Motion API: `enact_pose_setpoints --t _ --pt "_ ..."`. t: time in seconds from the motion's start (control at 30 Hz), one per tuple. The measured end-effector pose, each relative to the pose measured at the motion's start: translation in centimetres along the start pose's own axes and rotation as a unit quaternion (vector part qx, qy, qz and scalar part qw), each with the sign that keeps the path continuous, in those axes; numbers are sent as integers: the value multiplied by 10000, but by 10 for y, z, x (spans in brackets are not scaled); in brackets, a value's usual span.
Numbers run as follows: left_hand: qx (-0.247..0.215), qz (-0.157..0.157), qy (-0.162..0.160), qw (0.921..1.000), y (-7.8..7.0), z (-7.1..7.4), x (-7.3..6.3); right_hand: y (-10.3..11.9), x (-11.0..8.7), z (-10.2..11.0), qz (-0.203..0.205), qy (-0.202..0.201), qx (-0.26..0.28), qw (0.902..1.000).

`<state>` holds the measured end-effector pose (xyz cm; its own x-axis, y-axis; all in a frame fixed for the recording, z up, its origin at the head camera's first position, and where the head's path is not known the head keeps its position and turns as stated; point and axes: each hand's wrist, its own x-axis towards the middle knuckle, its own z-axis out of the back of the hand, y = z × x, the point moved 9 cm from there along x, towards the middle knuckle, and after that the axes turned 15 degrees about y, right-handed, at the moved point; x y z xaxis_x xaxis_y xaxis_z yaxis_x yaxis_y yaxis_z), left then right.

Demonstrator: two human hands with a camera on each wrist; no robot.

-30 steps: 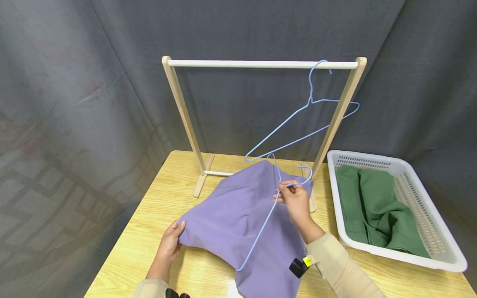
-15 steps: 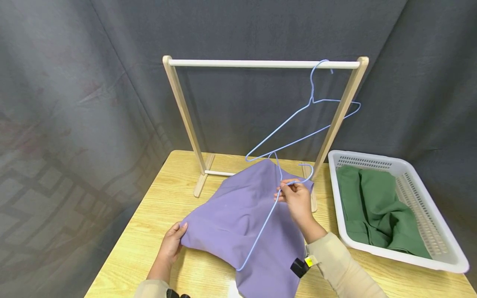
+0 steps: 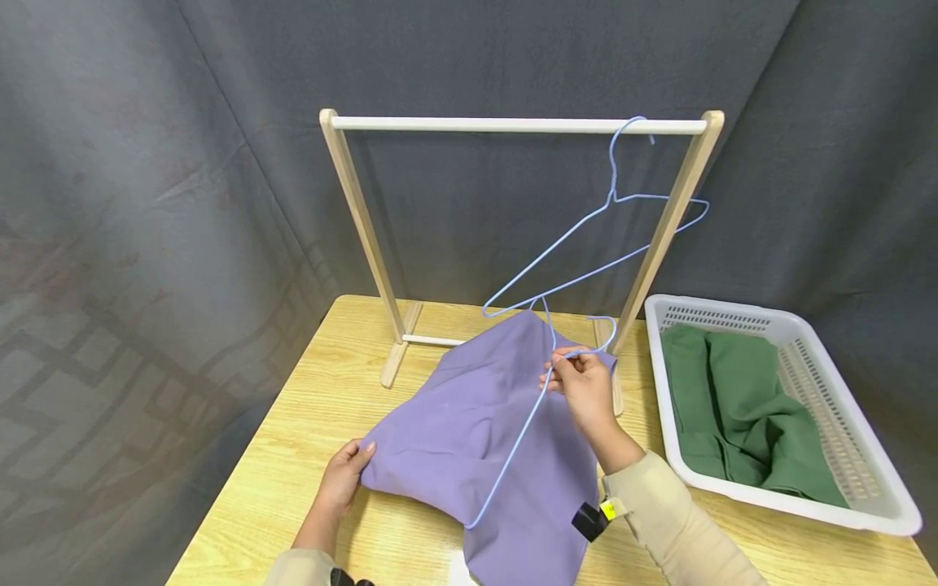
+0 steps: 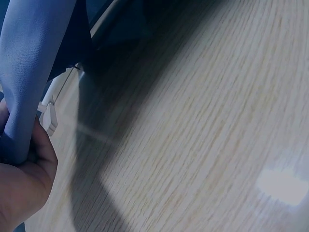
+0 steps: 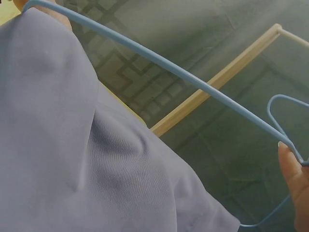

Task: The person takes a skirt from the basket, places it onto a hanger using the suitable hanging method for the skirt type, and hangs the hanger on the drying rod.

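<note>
In the head view my right hand (image 3: pixel 582 387) pinches a light-blue wire hanger (image 3: pixel 514 452) near the base of its hook, thumb on top. One arm of the hanger slants toward me over a purple cloth (image 3: pixel 476 431), its end on the cloth near the lower edge. My left hand (image 3: pixel 343 480) pinches the cloth's left corner between thumb and fingers. The left wrist view has the cloth (image 4: pixel 29 58) bunched in that grip. In the right wrist view the hanger's arm (image 5: pixel 145 52) crosses above the cloth (image 5: pixel 135 183); the cloth hides part of the hanger.
Behind my hands stands a wooden rack (image 3: pixel 357 220) with a white rail (image 3: pixel 469 124). Another blue hanger (image 3: pixel 550 248) hangs at the rail's right end. On the right, a white basket (image 3: pixel 875 464) holds green cloth (image 3: pixel 733 399). All stand on a wood-grain table (image 3: pixel 293 407).
My left hand has shifted slightly right and down with the cloth's corner. My right hand has risen a little with the hanger. Both grips are kept.
</note>
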<state>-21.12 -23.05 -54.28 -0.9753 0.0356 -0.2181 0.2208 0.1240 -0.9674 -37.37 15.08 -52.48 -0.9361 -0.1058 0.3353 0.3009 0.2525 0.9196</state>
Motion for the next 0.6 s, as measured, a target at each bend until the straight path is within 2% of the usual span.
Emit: enact_pose_setpoints --t 0.27,0.4,0.6 --pt "381 85 71 9992 0 -4 -1 -2 7 2 -17 40 -95 9999" --pt "758 100 131 9970 1 -6 0 0 10 1 7 91 -151 9998" --pt "1199 234 23 9925 5 -5 3 6 12 -2 -50 19 -204 9998"
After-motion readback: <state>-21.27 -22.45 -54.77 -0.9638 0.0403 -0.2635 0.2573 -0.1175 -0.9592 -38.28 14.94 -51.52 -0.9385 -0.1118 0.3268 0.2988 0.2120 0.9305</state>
